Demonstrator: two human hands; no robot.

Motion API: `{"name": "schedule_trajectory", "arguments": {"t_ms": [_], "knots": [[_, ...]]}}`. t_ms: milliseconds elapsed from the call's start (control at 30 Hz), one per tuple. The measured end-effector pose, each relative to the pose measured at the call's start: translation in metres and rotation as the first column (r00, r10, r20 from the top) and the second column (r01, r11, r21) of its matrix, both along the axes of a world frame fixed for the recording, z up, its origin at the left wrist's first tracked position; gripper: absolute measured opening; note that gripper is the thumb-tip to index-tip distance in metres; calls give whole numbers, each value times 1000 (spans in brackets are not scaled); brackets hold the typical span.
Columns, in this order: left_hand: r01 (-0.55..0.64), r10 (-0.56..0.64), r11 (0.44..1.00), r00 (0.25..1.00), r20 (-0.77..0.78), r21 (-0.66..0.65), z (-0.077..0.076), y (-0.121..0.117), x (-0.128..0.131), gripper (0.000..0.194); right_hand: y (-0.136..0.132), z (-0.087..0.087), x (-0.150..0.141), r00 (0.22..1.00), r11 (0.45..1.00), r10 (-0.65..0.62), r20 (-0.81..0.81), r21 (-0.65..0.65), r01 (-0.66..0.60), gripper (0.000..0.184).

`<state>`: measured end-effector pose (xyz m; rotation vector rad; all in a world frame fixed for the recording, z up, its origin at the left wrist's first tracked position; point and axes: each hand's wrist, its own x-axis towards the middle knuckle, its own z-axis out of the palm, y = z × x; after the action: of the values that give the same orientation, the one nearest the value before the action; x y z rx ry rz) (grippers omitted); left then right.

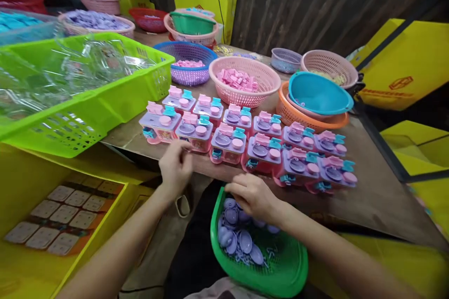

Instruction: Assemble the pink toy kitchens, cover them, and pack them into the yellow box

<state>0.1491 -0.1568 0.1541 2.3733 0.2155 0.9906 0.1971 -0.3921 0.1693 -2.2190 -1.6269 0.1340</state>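
Observation:
Two rows of small toy kitchen sets (227, 144), pink below with purple tops, stand along the table edge. Each carries pink and blue pieces. My left hand (176, 168) is at the front of one near the left end, its fingers curled in a pinch; whatever they hold is hidden. Over the green basket (259, 282) on my lap, my right hand (254, 196) is closed with its fingertips near the basket's rim. I cannot make out what is in it. Purple toy pots and dishes (242, 240) lie in that basket, beside thin purple pieces.
A lime-green crate (140, 81) of clear plastic pieces stands at the left. Behind the toys are a pink basket (270, 81) of pink pieces, a blue bowl (319, 93) and several more baskets. An open yellow box (105, 224) with packed toys sits below left.

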Motion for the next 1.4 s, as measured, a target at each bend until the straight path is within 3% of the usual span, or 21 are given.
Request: {"name": "schedule_trajectory", "arguments": {"t_ms": [67, 133, 167, 200, 267, 333, 433, 533, 633, 900, 1000, 1100, 1200, 1400], "knots": [[278, -273, 960, 953, -129, 22, -12, -39, -13, 19, -48, -28, -12, 970, 969, -158, -183, -217, 116, 19], [579, -511, 816, 730, -455, 13, -26, -79, -18, 25, -86, -58, -21, 913, 873, -329, -243, -447, 196, 21], [670, -542, 742, 581, -607, -23, -33, -98, -17, 28, -99, -70, -24, 891, 830, -383, -245, -516, 214, 22], [721, -527, 690, 440, -727, -64, -40, -115, -14, 30, -107, -81, -27, 877, 800, -414, -244, -557, 223, 24], [745, -449, 657, 260, -855, -118, -54, -141, -4, 30, -114, -96, -33, 871, 788, -421, -255, -578, 212, 27], [746, -386, 651, 164, -908, -141, -67, -158, 8, 27, -110, -105, -41, 873, 791, -408, -268, -581, 192, 29], [754, -335, 639, 91, -938, -155, -83, -170, 24, 25, -98, -116, -50, 872, 782, -412, -266, -594, 188, 29], [765, -306, 623, 49, -951, -161, -95, -173, 29, 32, -92, -124, -56, 864, 778, -425, -271, -598, 195, 31], [768, -284, 623, 46, -958, -148, -101, -172, 27, 26, -94, -125, -59, 852, 790, -438, -288, -576, 211, 33], [728, -270, 668, 42, -962, -156, -89, -178, 24, 29, -118, -113, -46, 781, 872, -452, -431, -398, 285, 18], [717, -265, 678, 32, -964, -163, -87, -183, 25, 39, -124, -114, -43, 741, 878, -468, -482, -348, 329, 25], [720, -295, 670, 34, -955, -182, -90, -185, 25, 45, -127, -113, -45, 608, 883, -468, -642, -301, 361, 39], [719, -328, 664, 33, -944, -206, -94, -183, 24, 31, -127, -110, -47, 411, 864, -462, -786, -295, 407, 35], [685, -461, 679, 119, -879, -264, -88, -171, 22, 28, -124, -96, -44, 330, 787, -509, -795, -274, 553, 17]]}}
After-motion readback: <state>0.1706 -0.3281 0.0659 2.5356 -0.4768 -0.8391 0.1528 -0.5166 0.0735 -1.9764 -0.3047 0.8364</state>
